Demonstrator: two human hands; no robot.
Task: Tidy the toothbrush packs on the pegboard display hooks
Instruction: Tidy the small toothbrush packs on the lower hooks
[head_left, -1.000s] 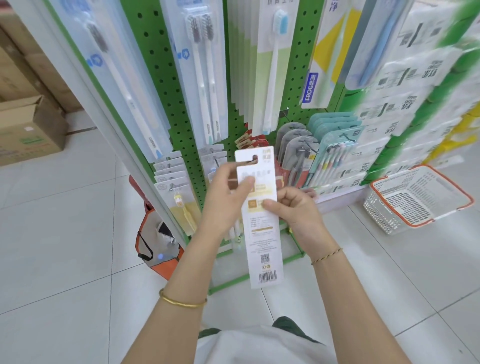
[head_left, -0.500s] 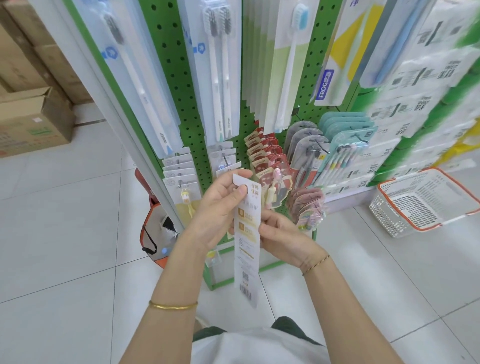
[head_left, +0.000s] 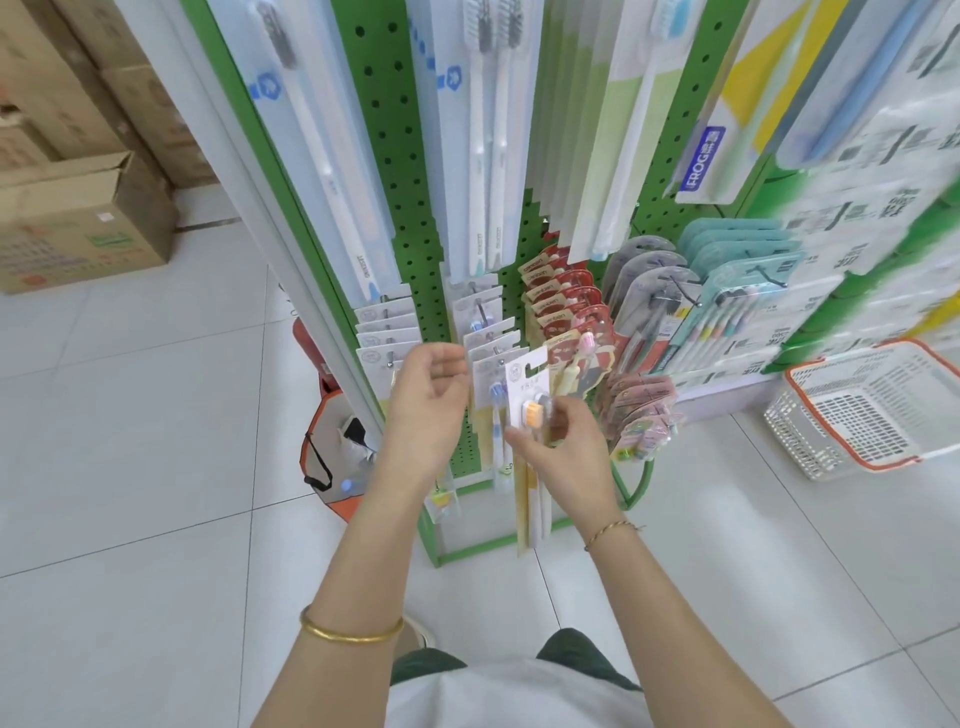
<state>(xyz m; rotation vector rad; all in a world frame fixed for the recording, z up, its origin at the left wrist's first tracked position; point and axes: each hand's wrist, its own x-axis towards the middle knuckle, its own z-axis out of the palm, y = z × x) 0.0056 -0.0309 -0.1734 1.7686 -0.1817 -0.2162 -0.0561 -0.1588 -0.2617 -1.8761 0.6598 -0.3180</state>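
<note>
One light, bendy toothbrush pack (head_left: 527, 410) sits pinched in your right hand (head_left: 563, 457); your left hand (head_left: 428, 400) hovers half-spread. Grip near its hang-hole; the card likely flexes.

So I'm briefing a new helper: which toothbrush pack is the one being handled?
On the green pegboard, low in the middle, the right hand holds a white pack. Unlike the hooked packs beside it, it shows an orange brush head.
</note>
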